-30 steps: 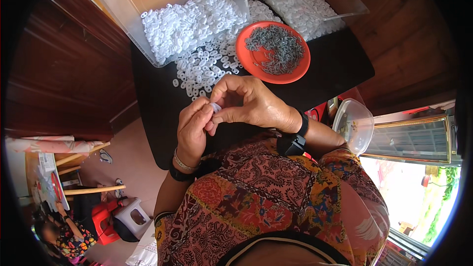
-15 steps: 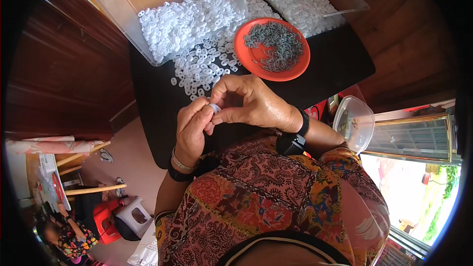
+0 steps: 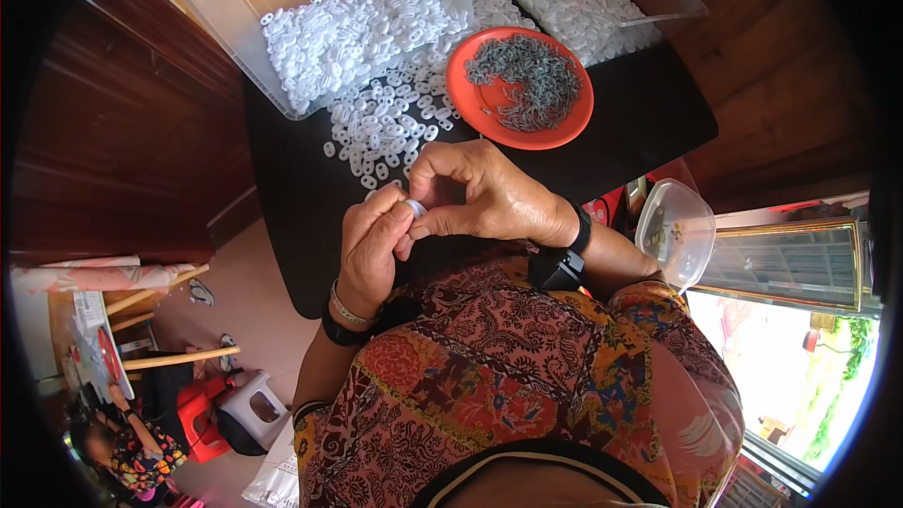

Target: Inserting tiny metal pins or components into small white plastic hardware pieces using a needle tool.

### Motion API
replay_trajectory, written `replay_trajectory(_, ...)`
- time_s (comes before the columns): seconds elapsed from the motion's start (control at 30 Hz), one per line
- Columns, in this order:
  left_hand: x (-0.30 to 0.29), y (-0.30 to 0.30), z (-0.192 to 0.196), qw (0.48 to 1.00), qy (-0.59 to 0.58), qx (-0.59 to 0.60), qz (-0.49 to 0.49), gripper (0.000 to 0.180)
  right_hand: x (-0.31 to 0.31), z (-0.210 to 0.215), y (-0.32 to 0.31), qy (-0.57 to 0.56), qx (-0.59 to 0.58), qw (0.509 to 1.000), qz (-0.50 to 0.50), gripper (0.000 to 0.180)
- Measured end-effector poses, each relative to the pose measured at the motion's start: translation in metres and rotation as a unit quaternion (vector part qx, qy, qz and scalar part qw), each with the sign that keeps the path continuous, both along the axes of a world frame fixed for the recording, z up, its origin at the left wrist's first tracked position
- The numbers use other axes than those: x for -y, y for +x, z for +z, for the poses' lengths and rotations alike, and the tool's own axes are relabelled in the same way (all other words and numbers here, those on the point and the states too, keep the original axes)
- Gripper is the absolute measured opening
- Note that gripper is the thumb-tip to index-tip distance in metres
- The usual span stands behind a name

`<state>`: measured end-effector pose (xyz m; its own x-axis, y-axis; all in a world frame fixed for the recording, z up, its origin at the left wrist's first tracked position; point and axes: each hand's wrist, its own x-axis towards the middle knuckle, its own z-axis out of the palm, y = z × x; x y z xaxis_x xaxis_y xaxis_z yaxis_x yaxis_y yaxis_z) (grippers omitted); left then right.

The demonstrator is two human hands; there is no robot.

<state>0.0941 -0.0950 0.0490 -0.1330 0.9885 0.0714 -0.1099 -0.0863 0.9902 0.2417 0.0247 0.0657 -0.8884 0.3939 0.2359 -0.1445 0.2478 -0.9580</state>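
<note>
Between my two hands, above the near part of the black table, is a small white plastic piece (image 3: 415, 208). My left hand (image 3: 372, 240) is closed with its fingers wrapped round the piece. From the right, my right hand (image 3: 480, 193) pinches at the same piece with thumb and forefinger. Most of the piece is hidden by my fingers. Just beyond my hands lie many loose white oval pieces with two holes (image 3: 376, 122). Right of them stands an orange-red plate (image 3: 475, 108) with a heap of small grey metal screws or pins (image 3: 531, 85).
A clear plastic bin (image 3: 221, 28) lies tipped at the back left, white pieces spilling out. Another clear bin (image 3: 673, 9) of white pieces is at the back right. A clear tub (image 3: 673, 226) sits beside my right forearm. At far left another person (image 3: 141, 452) sits near a red stool (image 3: 202, 423).
My hands stay almost in place, still closed on the white piece. The view has shifted very slightly; nothing else has visibly moved.
</note>
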Motion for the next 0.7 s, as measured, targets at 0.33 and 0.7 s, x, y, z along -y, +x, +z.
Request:
replay_trajectory(0.33, 0.0, -0.005, 0.01, 0.997, 0.034, 0.061, -0.026, 0.034, -0.001, 0.008, 0.001, -0.09, -0.062, 0.992, 0.066, 0.026)
replay_trajectory(0.7, 0.004, 0.004, 0.007, 0.997, 0.017, 0.073, -0.004, 0.032, -0.001, 0.008, 0.001, -0.09, -0.079, 0.989, 0.086, 0.016)
